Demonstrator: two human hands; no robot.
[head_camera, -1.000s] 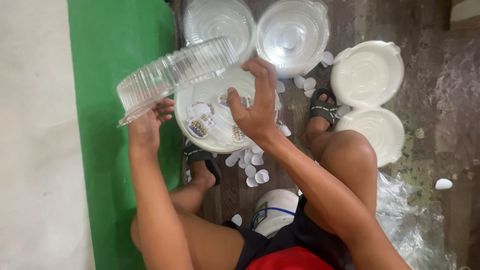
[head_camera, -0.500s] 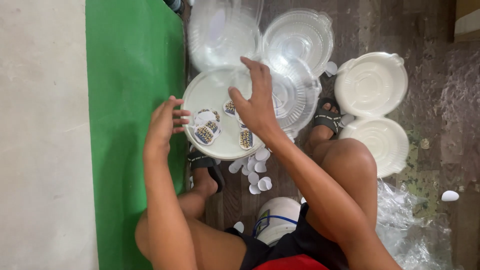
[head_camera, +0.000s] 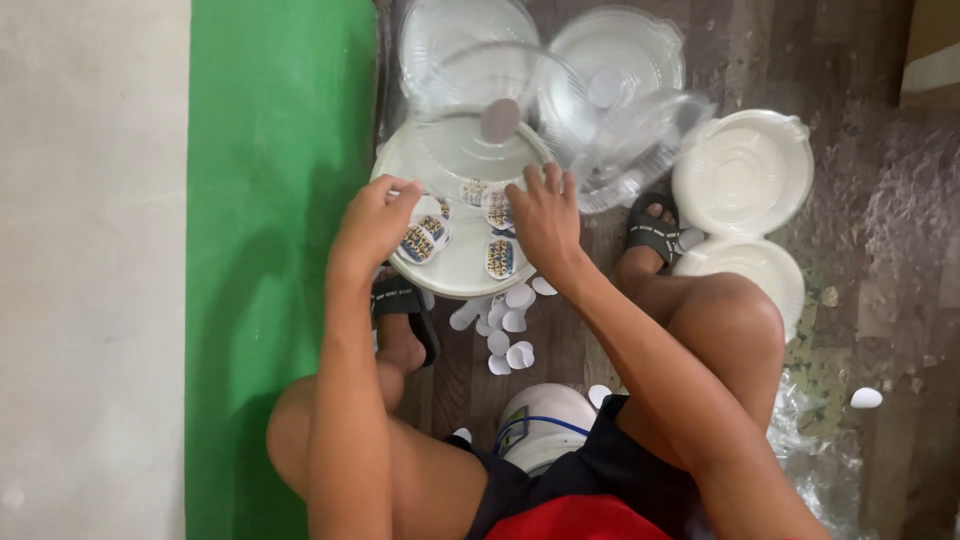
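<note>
A white round container (head_camera: 450, 275) lies on the floor in front of me with several printed oval stickers (head_camera: 500, 258) on it. My left hand (head_camera: 375, 225) hovers at its left rim, fingers curled over the stickers there (head_camera: 420, 243); whether they pinch one is unclear. My right hand (head_camera: 540, 215) rests on the container with its fingers spread, touching stickers. A clear plastic lid (head_camera: 480, 140) overlaps the container's far edge.
Clear plastic containers (head_camera: 615, 60) are stacked beyond, one (head_camera: 640, 140) tilted to the right. An open white foam container (head_camera: 740, 170) lies at right. White paper discs (head_camera: 510, 325) litter the wooden floor between my sandalled feet (head_camera: 655, 230). A green mat (head_camera: 280, 150) runs along the left.
My left hand has let go of the stack of clear lids it held up and dropped to the white container. My right hand stays on the stickers.
</note>
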